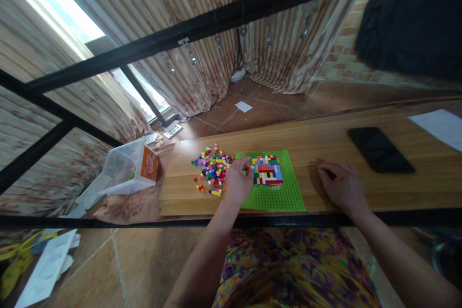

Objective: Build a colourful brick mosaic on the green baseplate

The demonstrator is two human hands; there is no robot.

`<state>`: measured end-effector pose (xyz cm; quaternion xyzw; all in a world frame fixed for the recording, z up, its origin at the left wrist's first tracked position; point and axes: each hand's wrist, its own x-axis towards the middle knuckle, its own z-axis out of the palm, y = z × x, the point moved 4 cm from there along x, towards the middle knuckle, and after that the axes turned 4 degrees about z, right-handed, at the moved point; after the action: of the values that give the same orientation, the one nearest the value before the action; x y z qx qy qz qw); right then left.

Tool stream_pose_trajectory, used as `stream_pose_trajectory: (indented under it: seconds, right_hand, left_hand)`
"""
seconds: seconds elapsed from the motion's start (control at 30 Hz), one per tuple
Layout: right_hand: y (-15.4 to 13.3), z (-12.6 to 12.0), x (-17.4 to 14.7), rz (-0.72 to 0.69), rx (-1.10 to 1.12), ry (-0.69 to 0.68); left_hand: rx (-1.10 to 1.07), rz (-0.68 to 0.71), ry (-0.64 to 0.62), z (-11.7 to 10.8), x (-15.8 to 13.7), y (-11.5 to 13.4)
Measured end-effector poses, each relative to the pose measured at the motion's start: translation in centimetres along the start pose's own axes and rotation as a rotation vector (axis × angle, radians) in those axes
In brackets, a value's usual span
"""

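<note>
My left hand point(238, 182) is over the left edge of a green studded baseplate point(291, 192), between it and a heap of small building bricks point(212, 166). Its fingers are pinched together, and whatever they may hold is hidden or too small to name. Beside these fingertips, a flat pattern of coloured bricks point(267, 171) covers the upper middle of the baseplate, in red, white, blue, yellow and other colours. My right hand point(341, 185) rests on the wooden table to the right of the baseplate, its fingers curled in with nothing visible in them.
A black phone point(380, 149) lies beyond my right hand, near white paper point(440, 127). Left of the wooden tabletop point(321, 130) is a clear plastic tub point(126, 168) with an orange label. A dark metal bar point(202, 26) crosses above the table.
</note>
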<state>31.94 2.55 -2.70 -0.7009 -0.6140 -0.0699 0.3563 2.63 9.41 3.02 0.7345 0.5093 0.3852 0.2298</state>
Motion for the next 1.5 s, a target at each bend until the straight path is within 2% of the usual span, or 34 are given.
stream_pose_trajectory:
  seconds: [0.2,0.33,0.7,1.0,1.2,1.37,1.5]
  right_hand:
    - [0.2,0.2,0.0,0.005,0.003,-0.015]
    - [0.3,0.2,0.0,0.009,-0.004,-0.001]
    - [-0.1,0.0,0.1,-0.011,-0.01,-0.005]
    - [0.0,0.0,0.0,0.007,0.011,-0.016]
    - [0.1,0.0,0.0,0.01,0.016,0.002]
    - [0.2,0.2,0.0,0.022,0.015,-0.018]
    - [0.3,0.1,0.0,0.045,0.025,-0.025]
  left_hand:
    - [0.051,-0.067,-0.077,0.1,0.6,0.5]
    - [0.063,-0.065,-0.084,0.3,0.8,0.8]
    - [0.022,-0.082,-0.042,1.0,0.3,0.2]
    - [0.098,-0.005,0.043,-0.2,-0.9,1.4]
    - [0.27,0.17,-0.137,1.2,-1.3,3.6]
    - [0.408,0.163,-0.234,2.1,-0.7,3.9]
    - [0.386,0.128,-0.221,1.8,-1.0,3.6]
